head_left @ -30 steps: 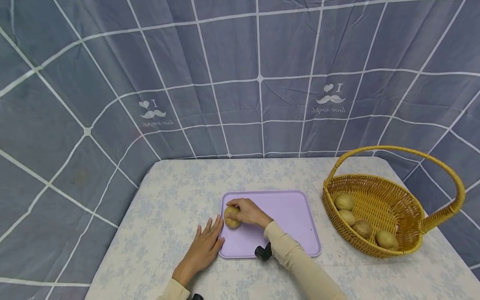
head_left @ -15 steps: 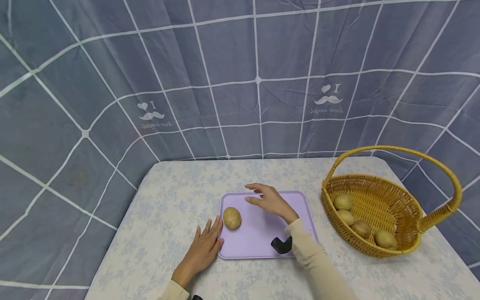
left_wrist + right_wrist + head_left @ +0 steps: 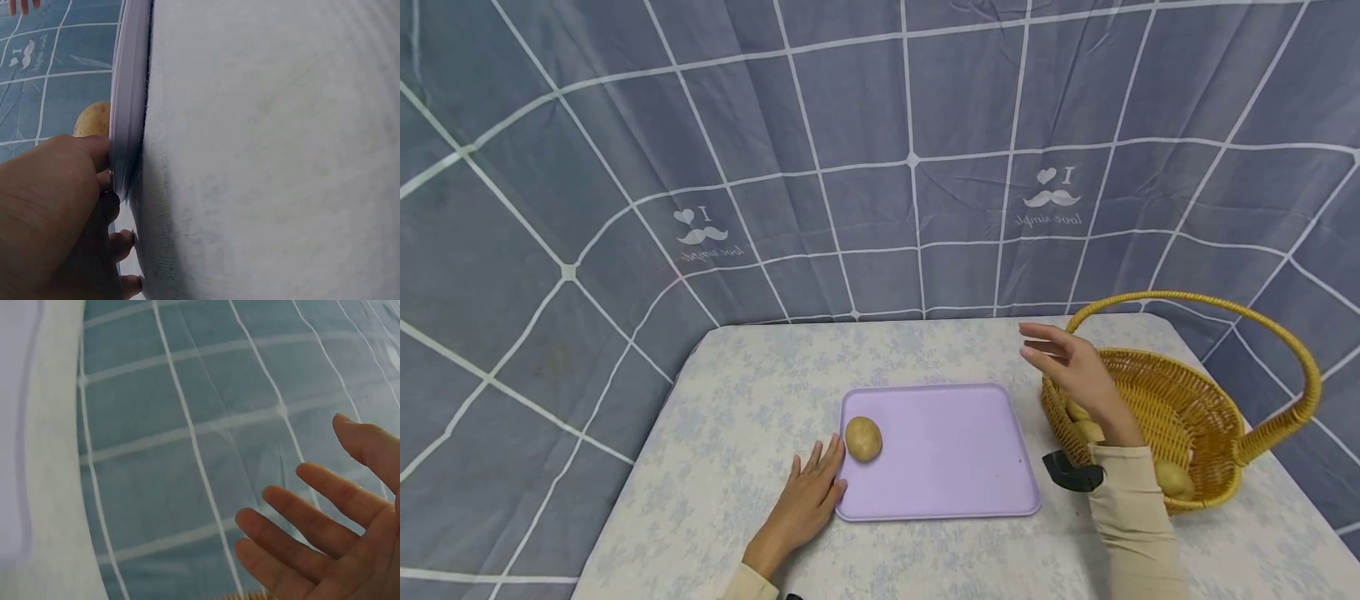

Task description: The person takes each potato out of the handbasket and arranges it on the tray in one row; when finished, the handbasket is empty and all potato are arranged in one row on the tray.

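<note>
On the lilac tray (image 3: 947, 450), near its left edge, lies one potato (image 3: 863, 439). My left hand (image 3: 805, 500) rests with fingers spread on the table, its fingertips and thumb touching the tray's left rim; in the left wrist view the hand (image 3: 56, 194) is against the rim, with the potato (image 3: 94, 120) beyond. My right hand (image 3: 1078, 375), holding nothing, is in the air over the left side of the wicker basket (image 3: 1213, 400), fingers apart from the thumb. Potatoes (image 3: 1172, 480) lie in the basket, some partly hidden by the right arm. The right wrist view shows the empty hand (image 3: 325, 531).
The basket's tall arched handle (image 3: 1195, 297) rises above its bowl at the table's right. A patterned cloth (image 3: 760, 392) covers the table. Behind and beside it hangs a grey-blue checked curtain (image 3: 962, 208).
My right hand has let go of the potato on the tray and moved right, across the tray to the basket. The left hand has stayed at the tray's edge.
</note>
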Motion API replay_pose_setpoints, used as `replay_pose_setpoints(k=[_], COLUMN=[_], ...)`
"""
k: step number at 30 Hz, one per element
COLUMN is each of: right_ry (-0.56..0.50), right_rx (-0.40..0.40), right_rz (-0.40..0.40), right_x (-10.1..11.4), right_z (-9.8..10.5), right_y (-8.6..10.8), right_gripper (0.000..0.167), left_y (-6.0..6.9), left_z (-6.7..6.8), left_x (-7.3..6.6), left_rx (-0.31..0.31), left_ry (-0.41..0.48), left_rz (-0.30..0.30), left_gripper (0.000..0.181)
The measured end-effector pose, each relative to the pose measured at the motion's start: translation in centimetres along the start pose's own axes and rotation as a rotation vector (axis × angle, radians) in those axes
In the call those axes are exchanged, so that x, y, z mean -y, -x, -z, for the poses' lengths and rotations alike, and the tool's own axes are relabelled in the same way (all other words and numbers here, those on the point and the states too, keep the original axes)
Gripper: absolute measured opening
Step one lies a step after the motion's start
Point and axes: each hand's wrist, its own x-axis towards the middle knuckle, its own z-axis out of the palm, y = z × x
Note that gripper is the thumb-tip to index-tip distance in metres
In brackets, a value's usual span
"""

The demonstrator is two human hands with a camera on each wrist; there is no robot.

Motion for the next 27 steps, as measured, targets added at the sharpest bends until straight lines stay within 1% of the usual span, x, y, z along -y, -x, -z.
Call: replay_pose_setpoints(k=[4,6,10,13,16,20,22,24,27], right_ry=[0.026,0.037,0.079,0.11,0.099,0.024,-0.006,-0.012,0.005], right_rx=[-0.077,-0.104,-0.151,-0.162,-0.137,-0.062,-0.023,0.021,0.039], right_rz=[-0.013,-0.039,-0.132,-0.209,-0.266,-0.316,-0.338,-0.345,-0.352], right_x=[-1.2,-1.9,-3.4,-4.7,-6.0,-8.0,-8.9,-9.7,-10.2], right_z=[2.5,3.6,5.4,6.4,7.0,7.3,7.3,7.2,7.1], right_y=[1.4,1.9,2.3,2.2,1.8,1.1,0.8,0.8,0.9], right_gripper=[0.044,0.045,0.049,0.056,0.067,0.078,0.079,0.078,0.074], left_y=[0.0,0.0,0.1,0.1,0.2,0.1,0.1,0.1,0.2], left_z=[-0.2,-0.2,-0.3,-0.3,-0.3,-0.1,0.0,0.0,0.0], left_x=[0.1,0.2,0.2,0.2,0.2,0.1,0.0,0.0,0.0], left_rx=[-0.002,-0.004,-0.007,-0.003,0.004,0.007,0.005,0.004,-0.004], left_ry=[-0.005,-0.008,-0.008,-0.003,0.005,0.009,0.01,0.008,0.011], left_rz=[-0.001,-0.002,-0.004,-0.005,-0.002,0.003,0.002,0.003,0.003], left_gripper=[0.057,0.057,0.057,0.057,0.057,0.057,0.057,0.057,0.056])
